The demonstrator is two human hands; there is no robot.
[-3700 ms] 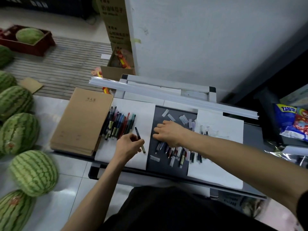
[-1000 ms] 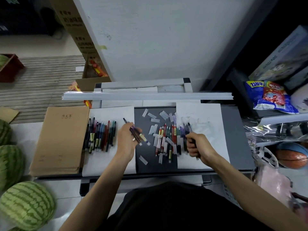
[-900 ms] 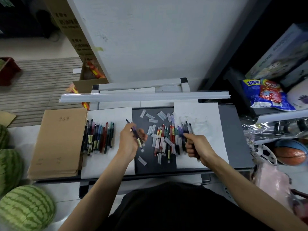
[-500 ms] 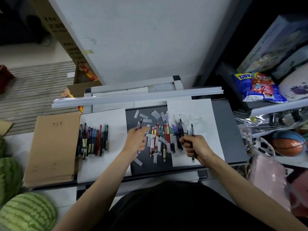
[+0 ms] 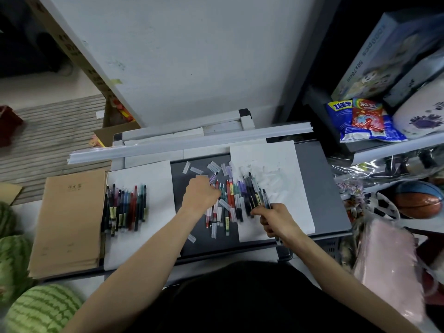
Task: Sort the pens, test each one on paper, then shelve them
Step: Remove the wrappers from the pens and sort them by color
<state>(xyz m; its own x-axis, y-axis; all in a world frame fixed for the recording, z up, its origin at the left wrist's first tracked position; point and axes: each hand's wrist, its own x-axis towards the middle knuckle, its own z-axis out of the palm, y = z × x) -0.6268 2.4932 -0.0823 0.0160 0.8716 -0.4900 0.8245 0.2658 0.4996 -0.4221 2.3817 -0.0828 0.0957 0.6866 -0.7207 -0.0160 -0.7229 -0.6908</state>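
Fingers [image 5: 257, 213] of the right hand [image 5: 278, 222] curl round a dark pen [image 5: 266, 199], nearest, over the right paper [image 5: 286, 181]. Slightly farther left, the left hand [image 5: 200, 195] is fisted on a purple pen [image 5: 213, 178] whose tip pokes out beyond the knuckles. Between the hands, a loose pile of pens [image 5: 230, 200] and clear caps [image 5: 213, 167] lies on a dark tray [image 5: 182, 186]. On the left paper [image 5: 158, 188], a sorted row of pens [image 5: 125, 207] lies side by side, next to brown notebooks [image 5: 69, 224].

We see one wide view from a head-worn camera, looking steeply down, close above the counter [image 5: 319, 188].
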